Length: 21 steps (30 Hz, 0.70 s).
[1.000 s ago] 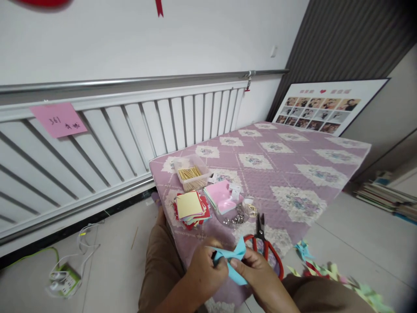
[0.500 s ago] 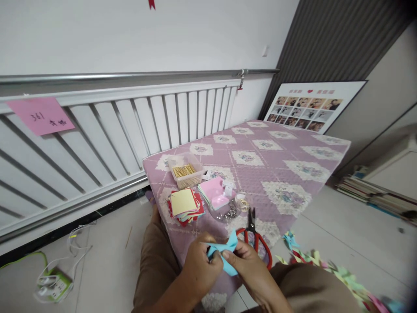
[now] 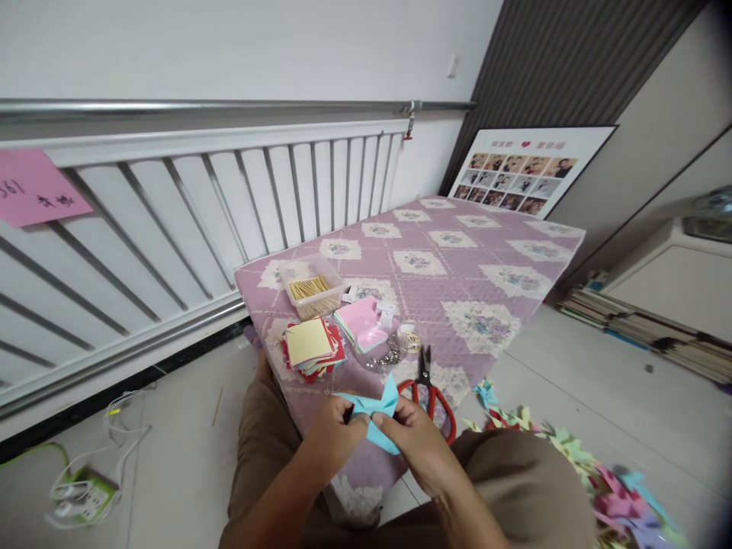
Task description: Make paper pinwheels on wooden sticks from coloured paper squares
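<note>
A folded blue paper pinwheel (image 3: 384, 436) is held between both hands over the near edge of the cloth-covered table (image 3: 420, 263). My left hand (image 3: 337, 431) pinches its left side, thumb near the centre. From the right, my right hand (image 3: 416, 436) grips it with the thumb on the front and fingers behind. Red-handled scissors (image 3: 435, 400) lie just beyond my right hand. Ahead are a stack of coloured paper squares (image 3: 309, 341), pink folded paper (image 3: 360, 314), a clear container of small metal pieces (image 3: 392, 354) and a roll of tape (image 3: 408, 335).
A plastic box of thin sticks (image 3: 310, 288) stands near the radiator (image 3: 297, 187). Colourful folded paper pieces (image 3: 572, 450) are heaped on the floor at right. A power strip (image 3: 85, 496) with cables lies at lower left. A photo board (image 3: 529, 171) leans behind the table.
The view has shifted, so everything sits further left and slightly higher. Both hands have turned the blue pinwheel a little, with thumbs now close together at its centre.
</note>
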Tool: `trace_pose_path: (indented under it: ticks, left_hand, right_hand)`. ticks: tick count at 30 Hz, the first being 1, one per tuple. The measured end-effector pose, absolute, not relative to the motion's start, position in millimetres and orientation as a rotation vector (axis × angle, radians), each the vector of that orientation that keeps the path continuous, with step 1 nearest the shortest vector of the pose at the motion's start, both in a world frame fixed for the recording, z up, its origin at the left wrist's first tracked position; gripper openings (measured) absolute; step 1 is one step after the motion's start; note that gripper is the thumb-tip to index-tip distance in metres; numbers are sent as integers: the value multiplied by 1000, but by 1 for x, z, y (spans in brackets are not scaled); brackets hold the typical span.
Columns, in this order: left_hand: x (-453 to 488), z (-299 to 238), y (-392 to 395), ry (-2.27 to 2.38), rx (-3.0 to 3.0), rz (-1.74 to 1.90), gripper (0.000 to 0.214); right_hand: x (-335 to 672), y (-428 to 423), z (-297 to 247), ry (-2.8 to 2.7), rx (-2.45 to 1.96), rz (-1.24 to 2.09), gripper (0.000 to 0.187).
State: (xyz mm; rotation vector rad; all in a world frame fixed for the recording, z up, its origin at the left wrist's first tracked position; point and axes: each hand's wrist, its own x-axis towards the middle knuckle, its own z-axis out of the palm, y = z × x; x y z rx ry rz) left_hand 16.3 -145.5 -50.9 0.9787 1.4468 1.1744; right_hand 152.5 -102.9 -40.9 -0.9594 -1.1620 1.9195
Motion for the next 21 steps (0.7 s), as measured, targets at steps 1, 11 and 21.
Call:
trace_pose_path:
  ticks: [1,11,21]
  left_hand:
    - [16,-51,-145,1443,971,1171,13]
    - [13,-58,-139,1535,920,1144,9]
    - [-4,-98,-116,1609,859,1194,7]
  right_hand:
    - [153,-102,-41,-1167,-958,1928,31]
    - [151,-97,-51,-1169,-1030,1951,33]
    - [144,-73,-76,-1406,-1003,1871,42]
